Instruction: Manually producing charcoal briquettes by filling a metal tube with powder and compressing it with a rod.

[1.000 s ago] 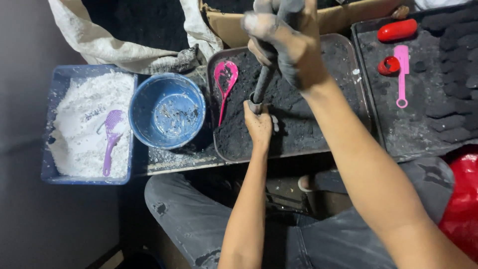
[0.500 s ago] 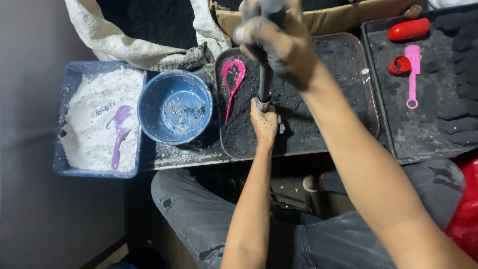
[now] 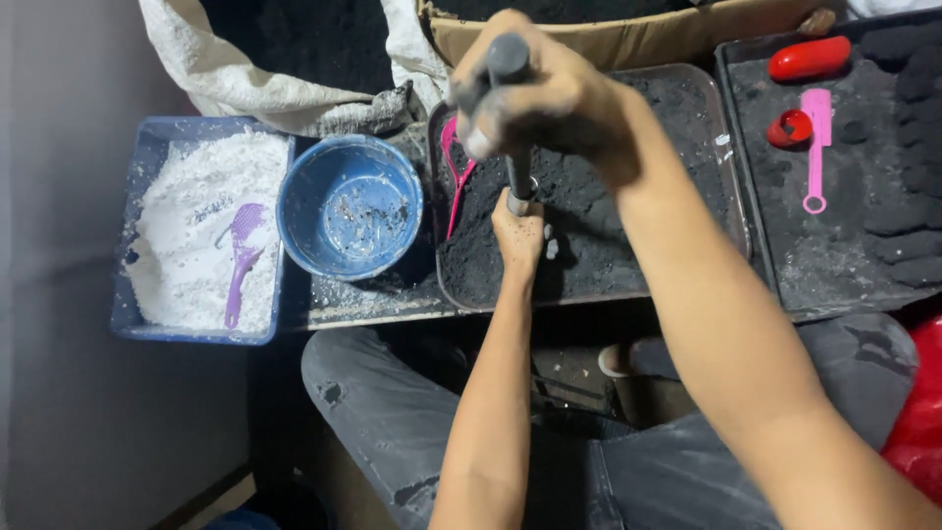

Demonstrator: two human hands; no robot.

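We see a plain grey wall [image 3: 69, 294] down the left side, dim & unlit. Below it a strip of wooden skirting or floor edge [image 3: 211, 496], brownish, can't tell which. Work surface is a low dark board [image 3: 363, 299], dusted w/ white and black powder. Top centre a cardboard box [image 3: 628, 34] edge; beside it a pale cloth sack [image 3: 245, 83]. Light falls from above, shadows deep underneath.

Blue bowl [image 3: 350, 208], white powder [image 3: 201, 231], purple scoop [image 3: 241, 257], black powder [image 3: 608, 211], pink spoon [image 3: 816, 147]
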